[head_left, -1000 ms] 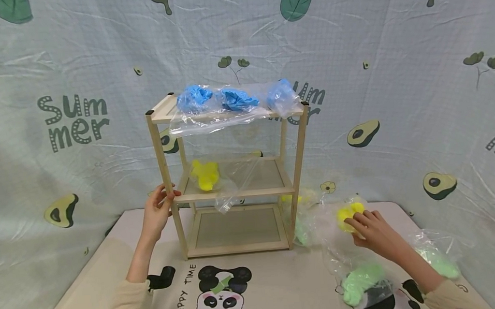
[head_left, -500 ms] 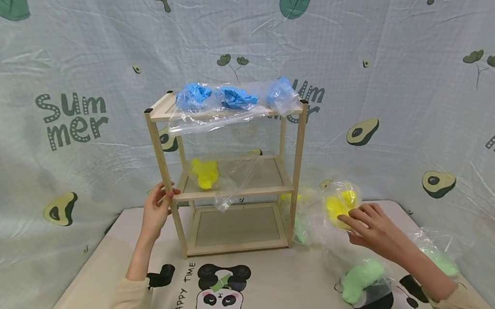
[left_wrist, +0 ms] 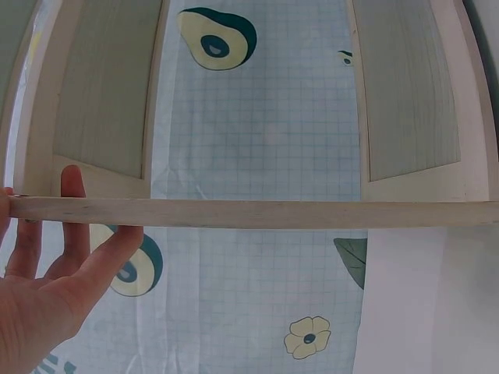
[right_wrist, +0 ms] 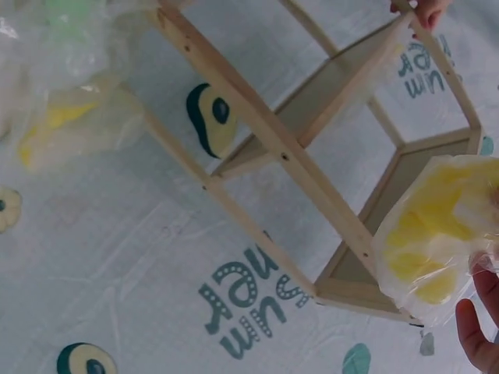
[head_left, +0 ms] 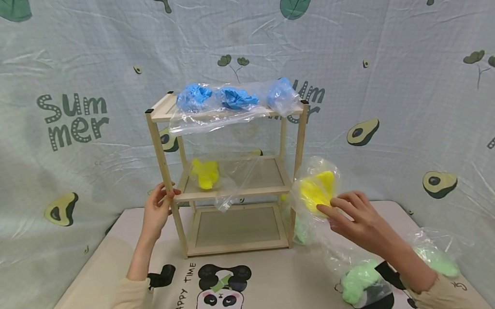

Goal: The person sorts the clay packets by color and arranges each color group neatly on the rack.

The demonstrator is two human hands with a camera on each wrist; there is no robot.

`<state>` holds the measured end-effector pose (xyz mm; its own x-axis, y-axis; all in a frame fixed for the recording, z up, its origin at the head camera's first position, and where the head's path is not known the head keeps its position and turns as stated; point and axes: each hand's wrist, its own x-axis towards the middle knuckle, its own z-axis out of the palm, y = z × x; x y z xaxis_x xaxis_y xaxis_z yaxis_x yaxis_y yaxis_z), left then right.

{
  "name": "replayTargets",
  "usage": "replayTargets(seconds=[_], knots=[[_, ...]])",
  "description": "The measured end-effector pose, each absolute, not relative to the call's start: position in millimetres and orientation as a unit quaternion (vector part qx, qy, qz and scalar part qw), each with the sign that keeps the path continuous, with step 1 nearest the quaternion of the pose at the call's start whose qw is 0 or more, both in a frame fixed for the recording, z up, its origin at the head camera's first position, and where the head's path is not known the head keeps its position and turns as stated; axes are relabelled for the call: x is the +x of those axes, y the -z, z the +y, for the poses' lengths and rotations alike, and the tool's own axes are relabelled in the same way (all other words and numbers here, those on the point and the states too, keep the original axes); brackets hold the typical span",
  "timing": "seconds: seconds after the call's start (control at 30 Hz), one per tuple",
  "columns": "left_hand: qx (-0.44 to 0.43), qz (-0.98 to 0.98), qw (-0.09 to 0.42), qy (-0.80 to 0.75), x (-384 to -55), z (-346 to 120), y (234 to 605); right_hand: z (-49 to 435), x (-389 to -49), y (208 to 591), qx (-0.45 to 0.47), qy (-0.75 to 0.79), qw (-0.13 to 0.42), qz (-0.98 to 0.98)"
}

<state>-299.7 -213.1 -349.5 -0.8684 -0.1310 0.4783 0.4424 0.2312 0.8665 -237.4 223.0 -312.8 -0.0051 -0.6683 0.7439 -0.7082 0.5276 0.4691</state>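
My left hand (head_left: 156, 212) holds the front left post (head_left: 160, 154) of a three-tier wooden shelf (head_left: 241, 247) at middle-tier height. In the left wrist view its fingers (left_wrist: 74, 241) lie on both sides of the post. My right hand (head_left: 359, 221) pinches the lower edge of a clear plastic bag (head_left: 317, 190) with a yellow lump inside. That bag is raised beside the right front post, overlapping it in the head view. On the middle tier, at the left, lies another bag with a yellow lump (head_left: 206, 174). Bags with blue crumpled contents (head_left: 238, 98) line the top tier.
Bags with pale green lumps lie on the table at right, one green bag (head_left: 360, 281) in front and another green bag (head_left: 438, 261) beyond the right forearm. More bags (head_left: 300, 230) sit behind the right post. A patterned cloth (head_left: 399, 89) hangs behind everything.
My right hand has lifted the yellow bag off the table area and carried it left and up, toward the right side of the shelf. The left hand has stayed on the post.
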Motion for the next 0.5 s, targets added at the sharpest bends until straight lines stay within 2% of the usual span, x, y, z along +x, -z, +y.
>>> replayTargets(seconds=[0.23, 0.5], knots=[[-0.106, -0.748, 0.237, 0.611, -300.1, -213.4, 349.5, 197.1, -250.3, 300.8, 0.496, -0.028, 0.518, -0.696], [-0.102, -0.751, 0.233, 0.610, -300.1, -213.6, 349.9, 165.4, -279.0, 297.8, 0.473, -0.036, 0.554, -0.684]])
